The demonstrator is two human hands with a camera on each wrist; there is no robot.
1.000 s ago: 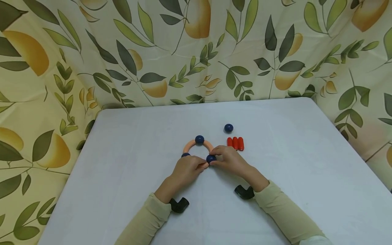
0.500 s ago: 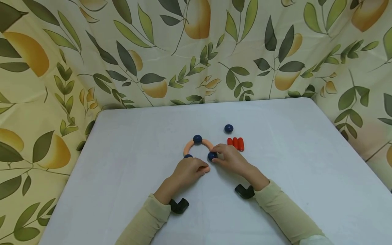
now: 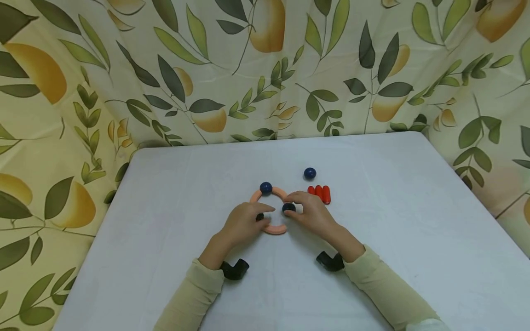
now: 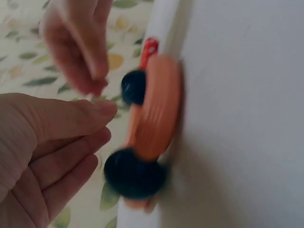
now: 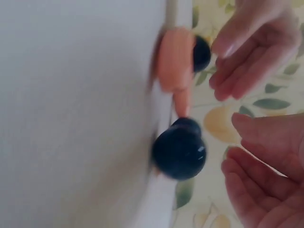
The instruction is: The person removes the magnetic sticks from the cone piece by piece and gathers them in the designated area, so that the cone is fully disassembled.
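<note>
On the white table, curved peach rods (image 3: pixel 275 229) and dark blue balls (image 3: pixel 266 188) form a ring with a gap at its lower right. My left hand (image 3: pixel 244 221) hovers over the ring's left side, where a blue ball (image 4: pixel 135 173) shows beside its parted thumb and fingers. At the right side, my right hand (image 3: pixel 311 212) has thumb and fingers around a blue ball (image 3: pixel 288 209) in the head view. The right wrist view shows those fingertips (image 5: pixel 242 124) apart from the ball (image 5: pixel 179 152), holding nothing.
Several red rods (image 3: pixel 319 194) lie side by side just right of the ring. Behind them sits a loose blue ball (image 3: pixel 309 173). Black wrist devices (image 3: pixel 236 270) show at both sleeves. Fabric (image 3: pixel 265 69) printed with leaves and fruit hangs behind the table (image 3: pixel 186 184).
The left hand has let go of the lower peach rod and drawn back leftward, its fingers spreading. The ring's right ball has shifted slightly up and away from that rod's end, opening a gap.
</note>
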